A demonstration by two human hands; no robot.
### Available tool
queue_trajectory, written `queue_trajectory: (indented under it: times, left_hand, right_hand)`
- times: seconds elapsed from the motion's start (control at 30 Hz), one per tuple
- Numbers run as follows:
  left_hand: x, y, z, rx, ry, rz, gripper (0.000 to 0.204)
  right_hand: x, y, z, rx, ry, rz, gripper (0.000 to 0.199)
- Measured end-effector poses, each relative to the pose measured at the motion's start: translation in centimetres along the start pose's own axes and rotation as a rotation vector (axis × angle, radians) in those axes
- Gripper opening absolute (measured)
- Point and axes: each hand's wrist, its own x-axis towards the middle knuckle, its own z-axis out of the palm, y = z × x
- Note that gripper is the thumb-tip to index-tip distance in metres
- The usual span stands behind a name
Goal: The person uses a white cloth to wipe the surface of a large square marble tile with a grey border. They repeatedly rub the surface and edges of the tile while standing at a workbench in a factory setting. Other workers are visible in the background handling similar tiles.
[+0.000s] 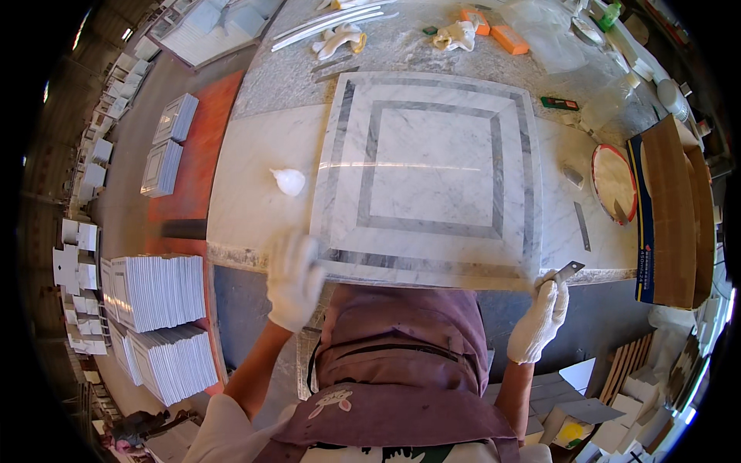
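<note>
A large square marble slab (432,166) with two inlaid grey square borders lies flat on the stone workbench (255,170) in front of me. My left hand (293,282), in a white glove and blurred by motion, is at the slab's near left corner; what it grips is unclear. My right hand (542,320), also gloved, is at the near right corner and holds a small flat metal scraper blade (567,272) pointing up toward the slab's edge.
A crumpled white rag (289,181) lies left of the slab. A round red-rimmed dish (614,184), a metal strip (582,226) and a cardboard box (671,212) sit right. Gloves, orange blocks and strips lie at the back. Stacks of white tiles (158,305) stand on the floor left.
</note>
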Motion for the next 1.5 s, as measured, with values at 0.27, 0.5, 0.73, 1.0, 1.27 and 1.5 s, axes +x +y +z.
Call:
queue_trajectory:
  times: [0.27, 0.5, 0.73, 1.0, 1.27, 1.5]
  left_hand:
    - [-2.5, 6.9, -3.1, -0.647, 0.142, 0.046, 0.052]
    - [-2.5, 9.3, -1.1, -0.843, 0.148, 0.236, 0.042]
    - [-1.1, 8.8, -3.3, -0.649, 0.130, 0.445, 0.033]
    - [-2.5, 11.4, -0.6, -0.562, 0.305, 0.657, 0.029]
    - [3.3, 2.4, 0.4, -0.436, 0.487, -0.187, 0.051]
    - [9.5, -7.3, 7.6, -0.799, 0.364, -0.520, 0.052]
  right_hand:
    - [-4.1, -2.7, 5.7, 0.027, -0.652, -0.247, 0.011]
    - [-7.4, -3.0, 7.6, -0.095, -0.851, -0.395, 0.026]
    - [-7.6, -2.9, 5.5, 0.060, -0.757, 0.272, 0.029]
    - [-7.9, -4.6, 5.7, 0.701, -0.914, 1.037, 0.054]
    - [-4.8, -3.6, 4.3, 0.518, -0.564, 0.637, 0.055]
    - [-4.9, -3.0, 4.4, 0.388, -0.545, 0.552, 0.051]
